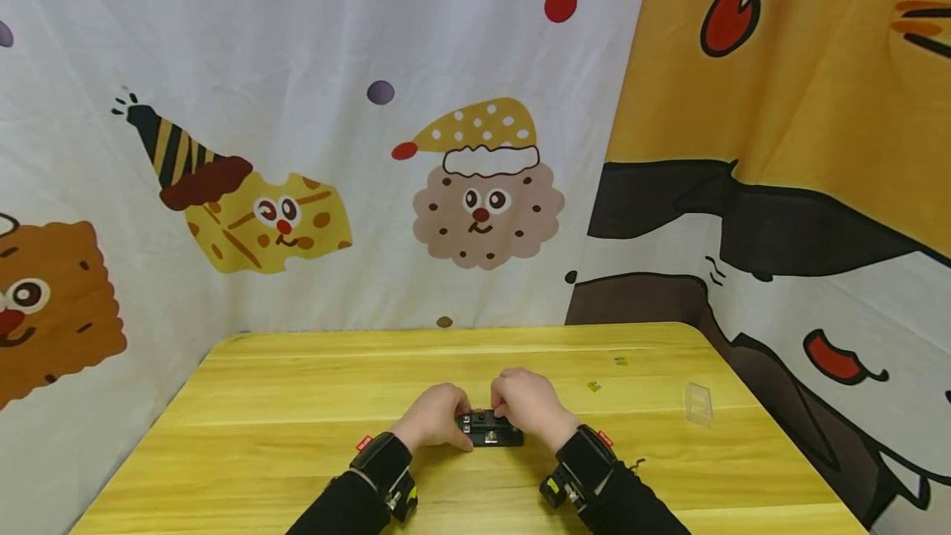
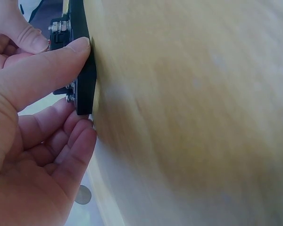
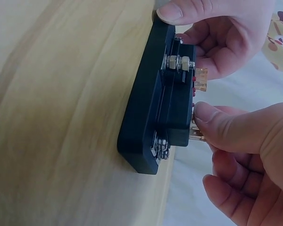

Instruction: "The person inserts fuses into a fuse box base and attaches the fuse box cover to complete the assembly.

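A black fuse block [image 1: 486,439] with metal studs and nuts lies on the table in front of me. At its left end my left hand [image 1: 438,417] grips it between thumb and fingers, the thumb [image 2: 61,63] along its side. Over the block's right part, my right hand [image 1: 531,405] pinches a small orange blade fuse [image 3: 196,134] at the top face, partly hidden by the thumb. Another orange blade fuse [image 3: 201,79] stands in the block nearer the left hand. Small red dots show along the top beside the fuses.
A clear plastic case [image 1: 697,404] lies at the right of the wooden table [image 1: 297,419]. Two small yellowish pieces, one nearer [image 1: 593,386] and one farther back [image 1: 620,361], lie beyond my right hand. A printed curtain [image 1: 334,40] hangs behind the table.
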### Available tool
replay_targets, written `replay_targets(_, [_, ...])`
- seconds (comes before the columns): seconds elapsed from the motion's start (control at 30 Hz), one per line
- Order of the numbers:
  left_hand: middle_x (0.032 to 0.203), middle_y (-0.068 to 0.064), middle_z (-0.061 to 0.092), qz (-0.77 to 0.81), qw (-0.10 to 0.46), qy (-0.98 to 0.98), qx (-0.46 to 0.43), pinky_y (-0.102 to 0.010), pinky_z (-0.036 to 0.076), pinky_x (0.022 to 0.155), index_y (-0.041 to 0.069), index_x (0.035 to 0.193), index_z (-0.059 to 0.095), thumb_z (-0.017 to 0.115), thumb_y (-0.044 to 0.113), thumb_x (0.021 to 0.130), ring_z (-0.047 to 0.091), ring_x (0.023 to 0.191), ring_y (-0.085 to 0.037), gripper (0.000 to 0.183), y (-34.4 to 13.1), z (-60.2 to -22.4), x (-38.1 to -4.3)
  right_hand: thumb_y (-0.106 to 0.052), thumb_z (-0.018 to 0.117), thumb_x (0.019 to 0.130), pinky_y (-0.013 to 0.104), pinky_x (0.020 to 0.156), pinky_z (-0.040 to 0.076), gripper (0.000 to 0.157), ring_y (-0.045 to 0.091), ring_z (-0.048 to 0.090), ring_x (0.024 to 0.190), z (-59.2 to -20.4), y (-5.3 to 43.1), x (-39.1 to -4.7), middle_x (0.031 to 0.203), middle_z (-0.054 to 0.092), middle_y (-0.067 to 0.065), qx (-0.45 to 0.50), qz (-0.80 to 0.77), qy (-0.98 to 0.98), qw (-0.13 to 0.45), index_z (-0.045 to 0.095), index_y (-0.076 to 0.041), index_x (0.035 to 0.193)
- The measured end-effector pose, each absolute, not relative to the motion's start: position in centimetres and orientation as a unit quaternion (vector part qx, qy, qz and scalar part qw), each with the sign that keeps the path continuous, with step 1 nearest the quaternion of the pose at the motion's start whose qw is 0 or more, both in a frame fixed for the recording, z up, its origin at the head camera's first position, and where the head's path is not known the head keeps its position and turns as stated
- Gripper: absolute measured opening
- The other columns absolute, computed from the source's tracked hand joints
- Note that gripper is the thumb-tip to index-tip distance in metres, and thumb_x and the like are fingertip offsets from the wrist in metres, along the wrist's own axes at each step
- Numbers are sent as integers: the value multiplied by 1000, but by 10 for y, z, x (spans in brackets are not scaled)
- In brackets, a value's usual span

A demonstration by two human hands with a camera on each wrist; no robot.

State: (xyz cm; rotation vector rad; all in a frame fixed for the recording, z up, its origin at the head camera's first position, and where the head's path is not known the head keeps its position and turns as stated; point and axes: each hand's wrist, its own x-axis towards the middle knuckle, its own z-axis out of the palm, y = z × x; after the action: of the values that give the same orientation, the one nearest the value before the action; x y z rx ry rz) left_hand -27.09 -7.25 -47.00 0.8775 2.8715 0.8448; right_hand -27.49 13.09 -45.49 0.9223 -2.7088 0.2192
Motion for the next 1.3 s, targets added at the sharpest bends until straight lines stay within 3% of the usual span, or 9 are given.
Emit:
replay_targets(0.9, [76, 5, 59, 280, 15, 918, 281, -28, 46, 67, 7, 83, 68, 96, 20, 57, 48, 66, -10, 40, -74, -470, -271, -18, 85, 78, 24, 61, 46, 22, 6, 51, 67, -460, 135, -281, 72, 50, -13, 310, 128, -937, 95, 66, -23, 69])
replay_targets(1.3, [77, 5, 60, 270, 12, 921, 282, -29, 47, 68, 7, 84, 69, 95, 21, 58, 50, 67, -9, 40, -73, -467, -269, -20, 80, 84, 27, 64, 47, 11, 6, 53, 70, -460, 153, -284, 78, 58, -12, 310, 220, -922, 70, 70, -18, 85])
